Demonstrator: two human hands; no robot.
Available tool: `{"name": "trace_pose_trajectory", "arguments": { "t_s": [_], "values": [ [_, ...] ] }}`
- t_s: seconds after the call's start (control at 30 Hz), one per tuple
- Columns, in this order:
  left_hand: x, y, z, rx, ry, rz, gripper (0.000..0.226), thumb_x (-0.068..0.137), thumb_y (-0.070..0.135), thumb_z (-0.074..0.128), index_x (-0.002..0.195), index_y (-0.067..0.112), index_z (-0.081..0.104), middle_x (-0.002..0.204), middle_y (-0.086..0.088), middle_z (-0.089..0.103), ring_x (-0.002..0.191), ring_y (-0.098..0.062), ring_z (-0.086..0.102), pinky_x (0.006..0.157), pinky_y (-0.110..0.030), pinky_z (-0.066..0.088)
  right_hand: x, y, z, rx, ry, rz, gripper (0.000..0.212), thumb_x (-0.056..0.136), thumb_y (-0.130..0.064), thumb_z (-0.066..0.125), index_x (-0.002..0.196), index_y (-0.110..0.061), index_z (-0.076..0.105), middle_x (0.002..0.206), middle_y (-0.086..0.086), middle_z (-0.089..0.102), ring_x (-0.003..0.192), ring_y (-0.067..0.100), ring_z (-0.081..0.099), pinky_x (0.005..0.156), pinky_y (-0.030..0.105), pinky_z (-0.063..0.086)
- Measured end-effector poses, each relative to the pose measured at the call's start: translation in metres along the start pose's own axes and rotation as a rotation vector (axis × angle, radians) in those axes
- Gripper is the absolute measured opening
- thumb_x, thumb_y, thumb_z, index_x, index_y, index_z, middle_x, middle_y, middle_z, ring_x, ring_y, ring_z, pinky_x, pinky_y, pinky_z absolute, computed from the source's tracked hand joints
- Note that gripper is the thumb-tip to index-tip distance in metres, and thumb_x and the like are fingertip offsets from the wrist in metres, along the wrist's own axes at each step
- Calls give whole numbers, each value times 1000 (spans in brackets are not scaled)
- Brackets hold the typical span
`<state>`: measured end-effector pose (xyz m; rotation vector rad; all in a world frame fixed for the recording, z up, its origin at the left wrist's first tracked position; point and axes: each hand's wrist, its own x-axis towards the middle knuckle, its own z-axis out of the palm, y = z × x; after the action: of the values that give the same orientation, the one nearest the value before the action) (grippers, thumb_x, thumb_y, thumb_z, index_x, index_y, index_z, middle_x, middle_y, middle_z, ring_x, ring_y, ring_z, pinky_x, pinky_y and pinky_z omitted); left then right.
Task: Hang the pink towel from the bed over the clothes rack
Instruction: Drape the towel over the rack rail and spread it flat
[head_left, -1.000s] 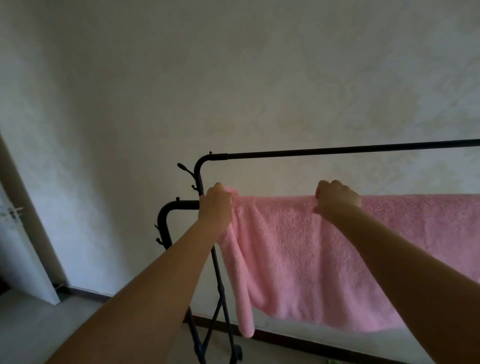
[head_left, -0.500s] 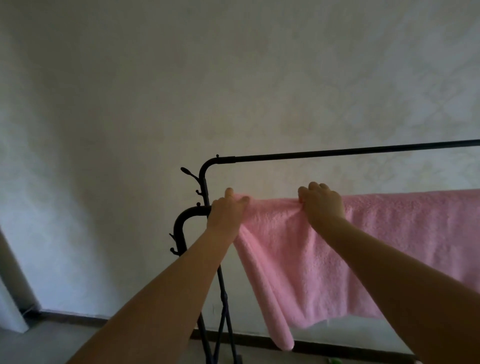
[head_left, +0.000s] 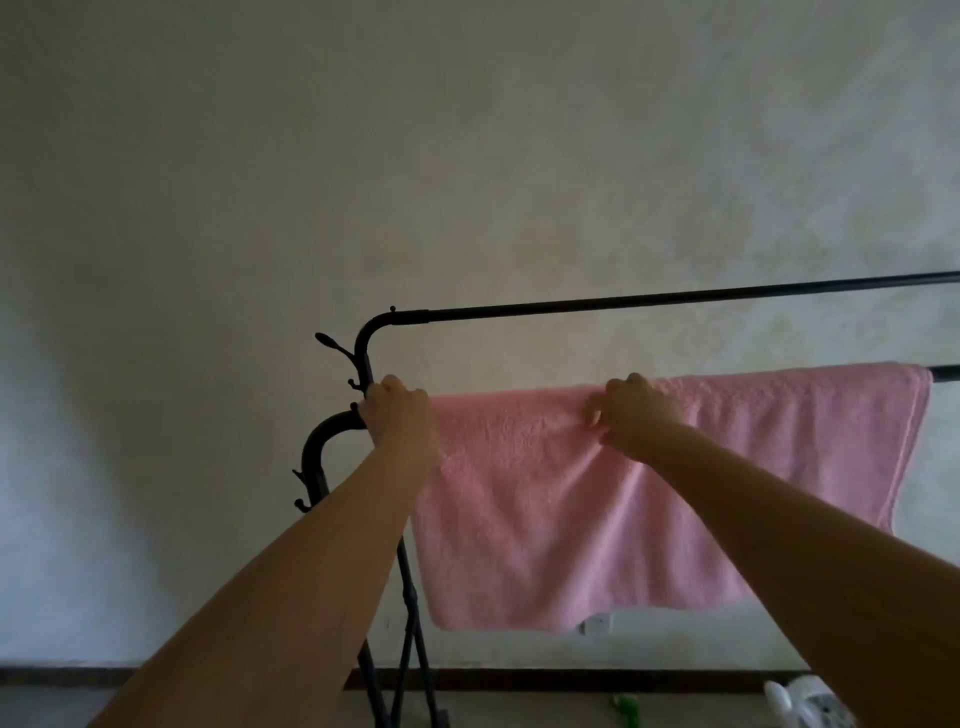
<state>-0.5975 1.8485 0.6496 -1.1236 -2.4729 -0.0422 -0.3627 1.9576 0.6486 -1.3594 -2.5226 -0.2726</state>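
Observation:
The pink towel (head_left: 561, 509) hangs flat over the lower bar of the black clothes rack (head_left: 649, 300), its right edge visible near the frame's right side. My left hand (head_left: 400, 415) grips the towel's top left corner at the bend of the lower bar. On the towel's top edge near its middle, my right hand (head_left: 636, 410) pinches the fabric against the bar. The lower bar itself is hidden under the towel except at its two ends.
A pale wall stands close behind the rack. The rack's upper bar runs right above the towel, and side hooks (head_left: 332, 345) stick out at the left post. A dark skirting board, a green item (head_left: 626, 709) and a white object (head_left: 800, 706) lie on the floor.
The towel's bunched left part has been spread out and now hangs flat. My left hand slid left to the bar's bend. The view shifted left, showing the towel's right edge.

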Motion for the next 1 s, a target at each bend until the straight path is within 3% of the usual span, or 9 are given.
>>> {"name": "trace_pose_trajectory", "arguments": {
  "t_s": [0.17, 0.3, 0.53, 0.87, 1.0],
  "values": [
    [5, 10, -2, 143, -1, 14, 42, 82, 24, 61, 123, 17, 57, 129, -11, 43, 115, -28, 40, 95, -37, 36, -11, 21, 1, 123, -50, -62, 22, 88, -17, 67, 106, -30, 70, 120, 0, 62, 114, 18, 56, 101, 41, 48],
    [-4, 46, -9, 63, 139, 149, 35, 81, 23, 56, 116, 18, 58, 118, -9, 49, 107, -27, 43, 89, -37, 37, -20, 37, -3, 148, -16, -87, 20, 88, -23, 68, 106, -30, 70, 119, -2, 62, 114, 18, 53, 102, 41, 45],
    [-24, 137, -33, -92, 200, 351, 35, 81, 16, 51, 116, 17, 57, 116, -10, 50, 106, -27, 43, 89, -39, 37, -30, 91, -14, 136, 32, -23, 19, 89, -24, 67, 107, -31, 69, 118, -1, 63, 112, 19, 55, 101, 43, 47],
    [-56, 314, -67, -252, 279, 523, 39, 82, 8, 45, 118, 18, 55, 113, -9, 51, 103, -26, 44, 88, -38, 38, -61, 260, -5, 152, 97, 180, 25, 90, -24, 65, 114, -31, 64, 127, -1, 58, 118, 21, 53, 104, 41, 45],
    [-77, 409, -82, -344, 359, 597, 38, 87, 7, 46, 123, 17, 52, 111, -8, 55, 102, -26, 46, 86, -38, 38, -68, 343, -5, 170, 142, 198, 30, 90, -20, 65, 118, -28, 60, 121, 0, 58, 111, 18, 57, 94, 35, 52]
  ]
}}
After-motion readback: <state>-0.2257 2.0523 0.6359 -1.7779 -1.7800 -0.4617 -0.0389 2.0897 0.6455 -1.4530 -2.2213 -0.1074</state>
